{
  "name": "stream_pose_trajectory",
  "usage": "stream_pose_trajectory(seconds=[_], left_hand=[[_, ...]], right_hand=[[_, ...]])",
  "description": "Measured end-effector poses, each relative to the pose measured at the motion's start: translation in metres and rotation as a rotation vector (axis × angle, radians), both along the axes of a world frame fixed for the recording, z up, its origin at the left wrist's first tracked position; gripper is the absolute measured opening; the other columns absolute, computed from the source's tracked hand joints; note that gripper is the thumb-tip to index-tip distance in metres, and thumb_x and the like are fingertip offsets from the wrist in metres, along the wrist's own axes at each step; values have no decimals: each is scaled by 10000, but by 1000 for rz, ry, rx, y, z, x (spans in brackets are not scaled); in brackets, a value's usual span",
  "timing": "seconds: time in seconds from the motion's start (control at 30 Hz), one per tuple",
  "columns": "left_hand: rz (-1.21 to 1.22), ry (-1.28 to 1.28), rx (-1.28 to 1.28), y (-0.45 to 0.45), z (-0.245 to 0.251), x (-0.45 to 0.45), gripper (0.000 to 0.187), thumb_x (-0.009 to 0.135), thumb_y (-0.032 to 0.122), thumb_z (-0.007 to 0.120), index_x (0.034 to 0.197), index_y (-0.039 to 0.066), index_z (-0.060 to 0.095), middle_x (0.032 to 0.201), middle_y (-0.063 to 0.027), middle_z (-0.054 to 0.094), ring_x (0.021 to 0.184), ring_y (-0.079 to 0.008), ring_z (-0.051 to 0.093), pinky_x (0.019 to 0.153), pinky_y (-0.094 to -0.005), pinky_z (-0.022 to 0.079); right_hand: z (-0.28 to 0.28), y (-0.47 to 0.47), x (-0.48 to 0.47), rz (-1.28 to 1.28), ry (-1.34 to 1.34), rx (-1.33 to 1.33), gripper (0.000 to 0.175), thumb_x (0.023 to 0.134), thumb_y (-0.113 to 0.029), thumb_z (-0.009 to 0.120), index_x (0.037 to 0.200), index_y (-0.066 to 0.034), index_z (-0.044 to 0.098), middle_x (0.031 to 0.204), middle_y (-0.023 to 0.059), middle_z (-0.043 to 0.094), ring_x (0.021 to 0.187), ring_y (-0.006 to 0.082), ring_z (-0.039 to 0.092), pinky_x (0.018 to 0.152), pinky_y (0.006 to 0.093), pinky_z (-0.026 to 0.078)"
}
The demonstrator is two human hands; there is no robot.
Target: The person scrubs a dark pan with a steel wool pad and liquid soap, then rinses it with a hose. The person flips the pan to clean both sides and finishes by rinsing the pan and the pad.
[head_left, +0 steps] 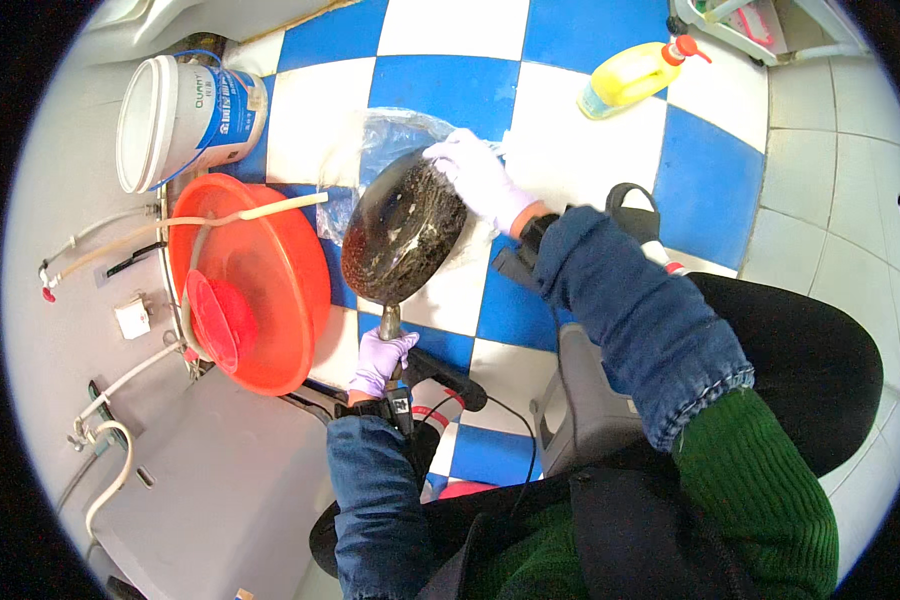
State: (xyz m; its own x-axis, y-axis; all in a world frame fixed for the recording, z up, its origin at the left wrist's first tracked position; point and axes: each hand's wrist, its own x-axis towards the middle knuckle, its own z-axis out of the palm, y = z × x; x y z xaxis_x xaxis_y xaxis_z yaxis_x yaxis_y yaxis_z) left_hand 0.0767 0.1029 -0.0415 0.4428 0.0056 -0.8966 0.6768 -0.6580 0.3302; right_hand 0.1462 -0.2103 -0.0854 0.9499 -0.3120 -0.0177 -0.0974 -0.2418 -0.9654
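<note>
My left hand (382, 360), in a thin lilac glove, is closed around the handle (391, 322) of a blackened frying pan (401, 229). The pan is tilted, its scorched and crusted outer side facing up, with brownish patches near the left edge. At the pan's far edge, my gloved right hand (480, 176) has its fingers curled over the rim; whether a small thing is hidden under them I cannot tell. A crumpled clear plastic bag (405, 127) lies on the floor beneath and beyond the pan.
An orange-red plastic basin (300, 247) stands at left, holding a red scoop (244, 322); a hose (285, 205) crosses its rim. Behind it lies a white bucket (187, 124). A yellow pump bottle (626, 79) lies at upper right on the blue-and-white tiled floor (442, 90). A grey stool (581, 405) is near my legs.
</note>
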Motion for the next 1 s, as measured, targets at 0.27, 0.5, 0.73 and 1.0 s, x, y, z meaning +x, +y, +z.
stream_pose_trajectory(seconds=[0.27, 0.5, 0.73, 1.0], left_hand=[[40, -43, -1, -5, -2, -6, 234, 841, 139, 836, 833, 33, 627, 623, -25, 604, 463, -116, 521, 429, -282, 425], [-25, -98, 122, -4, -22, -11, 277, 805, 188, 860, 853, 6, 656, 630, -45, 625, 466, -144, 559, 441, -305, 441], [-88, -154, 200, -8, -20, -16, 274, 787, 231, 863, 857, 31, 689, 624, -44, 629, 474, -147, 568, 460, -318, 459], [-323, -348, 388, -20, -21, -27, 406, 751, 313, 867, 974, 4, 726, 805, -146, 735, 697, -282, 705, 672, -390, 544]], right_hand=[[14, 48, -28, 422, -445, -485, 126, 896, -127, 608, 982, -75, 685, 975, 108, 596, 969, 287, 587, 839, 409, 505], [-6, 30, -24, 39, -66, -141, 184, 907, -15, 599, 1060, -73, 681, 1017, 117, 584, 977, 273, 580, 875, 371, 493], [19, 52, -38, 391, -243, -566, 215, 883, -72, 590, 1070, -114, 688, 1048, 116, 603, 1004, 288, 587, 882, 393, 503], [3, 104, -52, 263, -261, -445, 199, 860, -87, 590, 1038, -84, 678, 1009, 121, 638, 984, 324, 602, 864, 431, 496]])
